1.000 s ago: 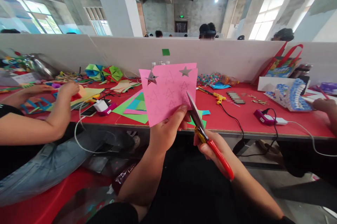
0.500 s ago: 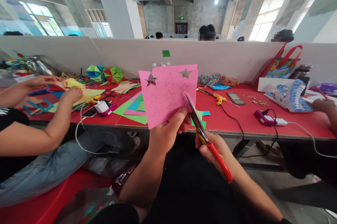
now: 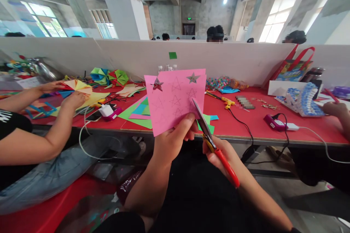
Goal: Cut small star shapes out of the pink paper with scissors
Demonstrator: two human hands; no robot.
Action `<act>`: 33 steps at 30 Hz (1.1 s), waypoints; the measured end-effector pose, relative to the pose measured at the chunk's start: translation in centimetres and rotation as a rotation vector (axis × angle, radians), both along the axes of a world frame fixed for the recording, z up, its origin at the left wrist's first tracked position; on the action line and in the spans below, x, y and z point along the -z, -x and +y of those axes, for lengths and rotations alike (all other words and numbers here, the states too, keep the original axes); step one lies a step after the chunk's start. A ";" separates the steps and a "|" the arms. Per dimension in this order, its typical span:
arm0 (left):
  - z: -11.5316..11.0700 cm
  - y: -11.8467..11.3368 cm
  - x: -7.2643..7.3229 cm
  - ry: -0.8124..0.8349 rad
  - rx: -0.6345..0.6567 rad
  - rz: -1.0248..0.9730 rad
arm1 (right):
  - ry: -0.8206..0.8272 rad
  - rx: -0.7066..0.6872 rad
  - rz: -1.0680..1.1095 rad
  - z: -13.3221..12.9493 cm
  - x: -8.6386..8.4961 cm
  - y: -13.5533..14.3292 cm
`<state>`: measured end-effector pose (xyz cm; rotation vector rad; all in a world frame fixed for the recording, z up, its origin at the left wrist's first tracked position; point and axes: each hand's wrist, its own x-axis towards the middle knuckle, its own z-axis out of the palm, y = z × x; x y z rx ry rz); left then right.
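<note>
Bright daylight floods in from blown-out windows (image 3: 276,21) on both sides, and wide-angle distortion bends the edges.

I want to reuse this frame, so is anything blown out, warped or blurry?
Head view: the windows at upper right are blown out; the partition wall bows from wide-angle distortion; the pink paper and scissors look sharp, and the lap area below is dim.
</note>
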<state>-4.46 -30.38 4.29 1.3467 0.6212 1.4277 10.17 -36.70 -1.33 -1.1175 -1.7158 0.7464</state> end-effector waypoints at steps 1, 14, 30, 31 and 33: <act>-0.1 0.0 0.0 0.003 -0.001 0.013 | -0.003 -0.008 0.003 0.0 0.0 0.0; 0.6 0.0 0.8 -0.037 0.026 0.007 | 0.076 0.001 0.052 -0.2 0.5 0.0; 1.0 -0.4 1.1 -0.067 0.052 -0.012 | 0.056 0.041 0.006 -0.2 -0.2 0.0; 1.0 -0.4 1.2 -0.066 0.054 -0.014 | 0.058 0.043 0.006 -0.2 -0.2 0.0; 1.0 -0.6 1.1 -0.066 0.063 -0.014 | 0.063 0.048 0.011 -0.3 -0.2 0.1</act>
